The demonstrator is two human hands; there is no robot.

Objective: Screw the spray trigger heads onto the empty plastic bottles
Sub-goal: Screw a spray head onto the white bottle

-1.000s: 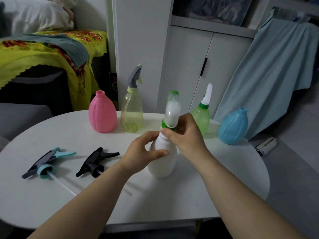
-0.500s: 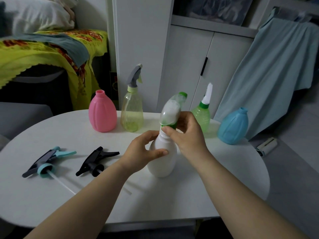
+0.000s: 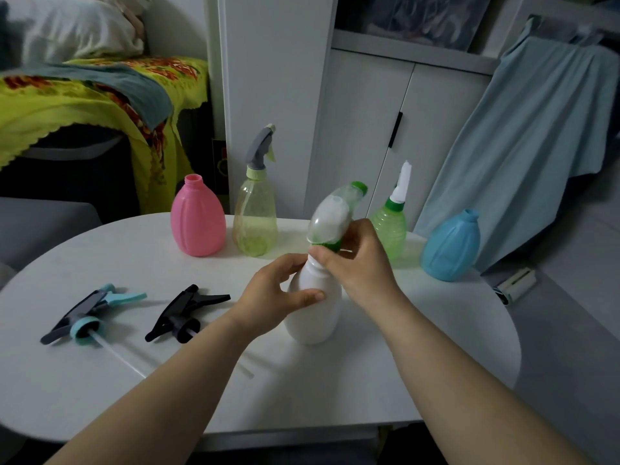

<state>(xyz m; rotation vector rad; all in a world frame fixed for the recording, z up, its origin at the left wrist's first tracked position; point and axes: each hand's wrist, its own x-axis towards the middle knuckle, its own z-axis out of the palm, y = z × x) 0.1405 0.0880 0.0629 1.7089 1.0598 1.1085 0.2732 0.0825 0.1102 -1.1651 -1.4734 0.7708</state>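
Observation:
A white bottle [image 3: 315,313] stands upright mid-table. My left hand [image 3: 278,293] grips its body. My right hand [image 3: 355,260] pinches the green collar of a white-and-green spray head [image 3: 332,216] sitting on the bottle's neck, its nozzle pointing up and to the right. Two loose trigger heads lie at the left: a grey-and-teal one [image 3: 90,312] with a dip tube, and a black one [image 3: 186,312]. An open pink bottle [image 3: 198,223] and an open blue bottle [image 3: 451,246] stand at the back.
A yellowish bottle [image 3: 255,223] with a grey trigger and a green bottle [image 3: 391,226] with a white-and-green head stand at the back of the white oval table [image 3: 100,380]. White cupboards [image 3: 369,129], a hanging blue cloth and a bed lie beyond.
The spray head has turned on the bottle's neck; its nozzle swung from straight up toward the right. My right hand rotated with the collar. My left hand kept its hold.

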